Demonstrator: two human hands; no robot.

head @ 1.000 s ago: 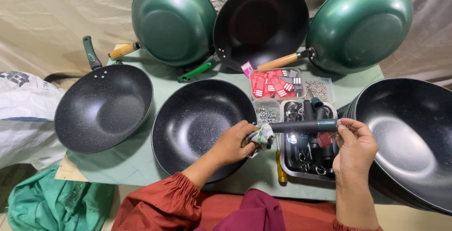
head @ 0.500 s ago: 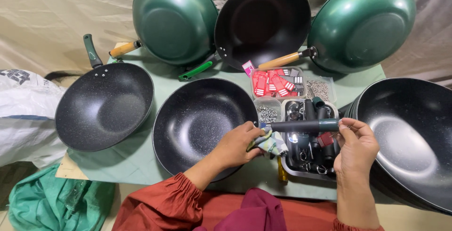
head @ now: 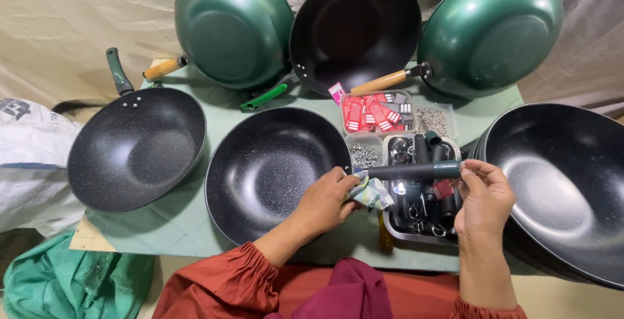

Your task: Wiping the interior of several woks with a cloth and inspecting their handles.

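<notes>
A black speckled wok (head: 273, 169) sits on the green table cover in front of me, its dark green handle (head: 416, 171) pointing right. My left hand (head: 328, 200) grips a crumpled patterned cloth (head: 369, 193) pressed against the joint where the handle meets the wok's rim. My right hand (head: 484, 195) pinches the far end of that handle from below, above a metal tray of parts.
A second black wok (head: 136, 146) lies at the left, a stack of black woks (head: 565, 189) at the right. Two green woks (head: 231, 23) (head: 494, 29) and a black one (head: 357, 26) lean on the back cloth. Small containers (head: 377, 112) of tags and screws, and a metal tray (head: 419, 212), stand mid-right.
The cloth in my left hand has shifted slightly along the handle joint. My right hand keeps its hold on the handle's end.
</notes>
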